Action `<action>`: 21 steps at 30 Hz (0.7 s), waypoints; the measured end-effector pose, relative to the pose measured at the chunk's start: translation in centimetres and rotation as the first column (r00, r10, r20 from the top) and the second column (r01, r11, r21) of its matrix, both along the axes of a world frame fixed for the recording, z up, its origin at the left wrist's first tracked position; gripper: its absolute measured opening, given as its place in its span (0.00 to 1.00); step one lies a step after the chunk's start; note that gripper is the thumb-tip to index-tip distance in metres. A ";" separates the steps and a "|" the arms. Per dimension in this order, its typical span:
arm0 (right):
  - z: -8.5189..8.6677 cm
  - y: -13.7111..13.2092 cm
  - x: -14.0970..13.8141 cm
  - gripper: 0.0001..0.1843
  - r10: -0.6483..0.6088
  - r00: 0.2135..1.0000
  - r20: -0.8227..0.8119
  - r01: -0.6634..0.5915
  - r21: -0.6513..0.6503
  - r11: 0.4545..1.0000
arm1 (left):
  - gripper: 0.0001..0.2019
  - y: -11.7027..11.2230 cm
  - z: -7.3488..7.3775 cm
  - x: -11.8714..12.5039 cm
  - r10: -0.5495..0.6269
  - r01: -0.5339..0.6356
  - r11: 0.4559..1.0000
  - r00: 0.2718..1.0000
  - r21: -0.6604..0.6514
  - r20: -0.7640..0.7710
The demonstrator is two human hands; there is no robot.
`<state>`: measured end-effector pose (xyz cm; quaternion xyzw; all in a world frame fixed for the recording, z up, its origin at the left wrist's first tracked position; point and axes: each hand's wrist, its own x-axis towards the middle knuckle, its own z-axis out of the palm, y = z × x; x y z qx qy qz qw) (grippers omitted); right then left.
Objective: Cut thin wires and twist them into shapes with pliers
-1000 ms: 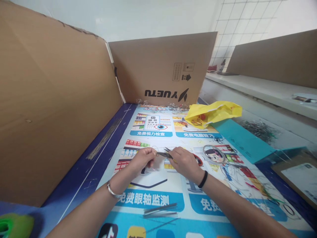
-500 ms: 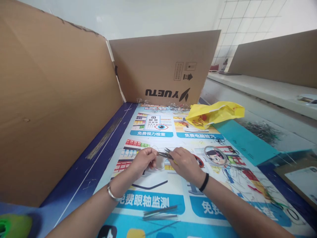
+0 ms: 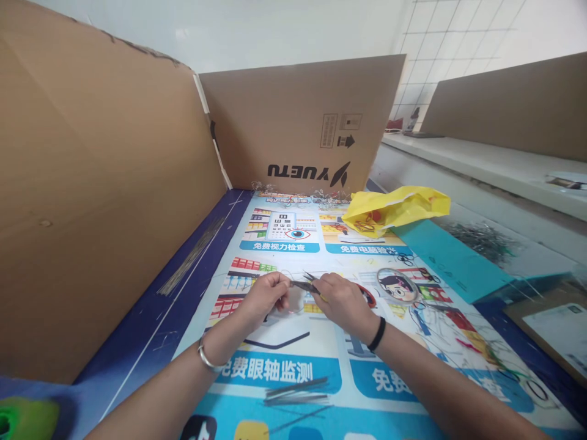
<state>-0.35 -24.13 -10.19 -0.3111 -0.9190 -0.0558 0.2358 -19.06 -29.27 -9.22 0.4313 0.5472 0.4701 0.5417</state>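
Note:
My left hand (image 3: 268,295) and my right hand (image 3: 342,299) meet over a printed poster (image 3: 293,360) on the table. The right hand is closed round a small pair of metal pliers (image 3: 306,284) whose thin jaws point left toward the left hand. The left hand's fingers are pinched on a fine wire loop (image 3: 291,300), which is hard to make out. A silver bangle sits on the left wrist and a black band on the right wrist.
Cardboard walls (image 3: 105,183) stand at the left and back. A yellow plastic bag (image 3: 394,208) lies at the back right by a teal sheet (image 3: 440,256). Thin wire rods (image 3: 296,389) lie near me, more wire rods (image 3: 190,256) lie along the left wall, and wire scraps (image 3: 481,238) lie at the right.
Almost nothing differs: the hands stay together at the same spot, with only slight shifts of fingers and camera.

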 end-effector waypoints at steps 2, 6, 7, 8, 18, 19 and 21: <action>-0.1 0.0 0.0 0.06 -0.009 1.000 0.002 0.009 -0.036 0.999 | 0.05 0.0 0.1 0.0 -0.006 0.006 1.000 1.000 -0.006 0.011; -0.3 0.1 0.0 0.05 -0.023 0.999 -0.036 0.017 -0.158 0.987 | 0.05 0.3 -0.1 -0.3 0.029 -0.029 0.999 0.999 -0.021 0.038; -0.4 0.2 0.1 0.05 -0.020 0.998 -0.062 0.008 -0.193 0.981 | 0.06 0.4 -0.2 -0.5 0.055 -0.054 0.998 0.996 -0.022 0.065; -0.4 0.2 0.1 0.05 -0.019 0.995 -0.094 -0.002 -0.226 0.974 | 0.06 0.5 -0.3 -0.6 0.087 -0.085 0.996 0.991 -0.023 0.105; 0.2 -0.8 -0.7 0.13 -0.058 0.934 -0.354 -0.042 -0.269 0.962 | 0.12 0.0 0.2 0.2 0.220 -0.218 0.975 0.898 -0.050 0.380; 0.1 -1.0 -0.8 0.14 -0.037 0.937 -0.347 -0.054 -0.248 0.967 | 0.12 -0.1 0.3 0.5 0.211 -0.209 0.977 0.897 -0.047 0.387; 0.0 -1.3 -1.0 0.17 -0.013 0.942 -0.334 -0.061 -0.209 0.976 | 0.11 -0.4 0.4 0.9 0.196 -0.195 0.980 0.894 -0.044 0.404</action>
